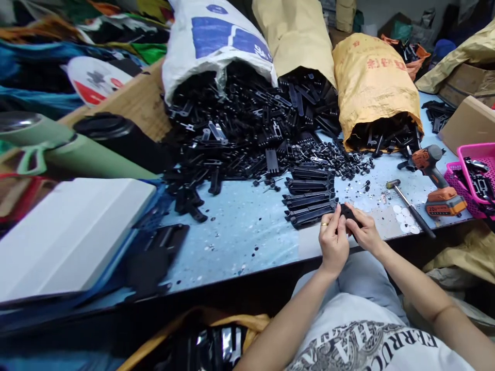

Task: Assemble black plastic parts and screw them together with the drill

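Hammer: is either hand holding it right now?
No, the hammer lies on the blue tabletop, while the left hand and right hand hold a small black part.

Right of the frame's centre, your bare left hand [334,241] and bare right hand [365,230] hold a small black part [351,213]. Near your left hand, long black plastic pieces [309,200] lie in a row on the light-blue tabletop [232,221]. At frame right, a metal-shafted, black-gripped hammer [415,213] lies beside an orange-and-black cordless power tool [436,178]. Loose black plastic parts [240,134] fill upper centre.
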A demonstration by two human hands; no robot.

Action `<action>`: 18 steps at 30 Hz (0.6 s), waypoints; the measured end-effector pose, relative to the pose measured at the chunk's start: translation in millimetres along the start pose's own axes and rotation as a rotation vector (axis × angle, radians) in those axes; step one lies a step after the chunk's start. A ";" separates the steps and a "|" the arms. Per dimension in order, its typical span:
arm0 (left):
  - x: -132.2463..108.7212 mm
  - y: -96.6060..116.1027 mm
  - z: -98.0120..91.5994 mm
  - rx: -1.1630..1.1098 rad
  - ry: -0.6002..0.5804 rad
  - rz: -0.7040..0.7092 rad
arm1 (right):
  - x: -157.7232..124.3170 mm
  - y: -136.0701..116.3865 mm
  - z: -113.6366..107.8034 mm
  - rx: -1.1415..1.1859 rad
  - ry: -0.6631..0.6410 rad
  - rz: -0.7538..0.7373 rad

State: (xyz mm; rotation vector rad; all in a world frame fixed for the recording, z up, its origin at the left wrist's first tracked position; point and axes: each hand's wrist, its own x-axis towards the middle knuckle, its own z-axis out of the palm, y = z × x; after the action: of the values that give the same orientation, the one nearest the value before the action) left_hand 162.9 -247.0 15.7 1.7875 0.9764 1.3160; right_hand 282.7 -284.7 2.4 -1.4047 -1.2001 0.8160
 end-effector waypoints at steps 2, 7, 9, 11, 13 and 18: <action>3.9 -1.1 -2.1 -0.019 -0.006 0.022 | -2.9 0.8 10.5 0.006 0.021 0.004; 1.3 -23.8 -11.8 -0.006 -0.057 -0.075 | 0.5 5.3 21.8 -0.137 -0.070 -0.027; -7.5 -35.5 -15.9 0.012 -0.070 -0.243 | 12.0 9.2 16.9 -0.293 -0.182 -0.045; -15.3 -43.2 -22.0 0.149 -0.106 -0.318 | 34.7 15.0 2.2 -0.470 -0.254 -0.062; -17.2 -44.9 -29.2 0.372 -0.204 -0.190 | 69.3 22.6 -22.5 -0.633 -0.220 -0.066; 3.4 -34.7 -34.8 0.600 -0.798 0.334 | 173.5 42.8 -98.4 -1.168 0.049 0.008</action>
State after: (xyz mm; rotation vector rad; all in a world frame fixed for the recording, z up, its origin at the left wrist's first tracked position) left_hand 124.3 -224.2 -4.7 2.7051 0.6483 0.3536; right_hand 429.9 -143.4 3.4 -2.3086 -1.7259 -0.0114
